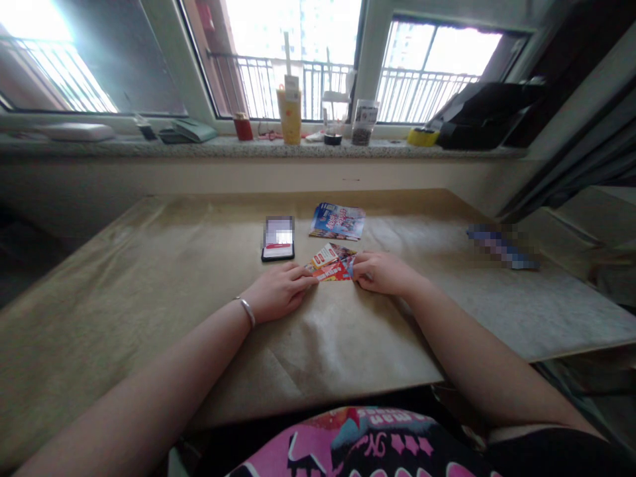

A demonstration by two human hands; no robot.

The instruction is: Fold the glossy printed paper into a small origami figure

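A small red and white printed leaflet (332, 262) lies on the paper-covered table (149, 285), folded or creased. My left hand (277, 291), with a silver bracelet on the wrist, rests on the table and pinches the leaflet's left edge. My right hand (381, 272) is curled and grips its right edge. A phone (278, 240) lies just behind my left hand. A blue printed booklet (338, 221) lies behind the leaflet.
A windowsill (248, 147) behind the table holds a yellow cup (291, 114), a red jar (243, 126), a clear jar (365, 123), a tape roll (422, 136) and a black bag (484, 112). A blurred blue object (501, 246) lies at the right.
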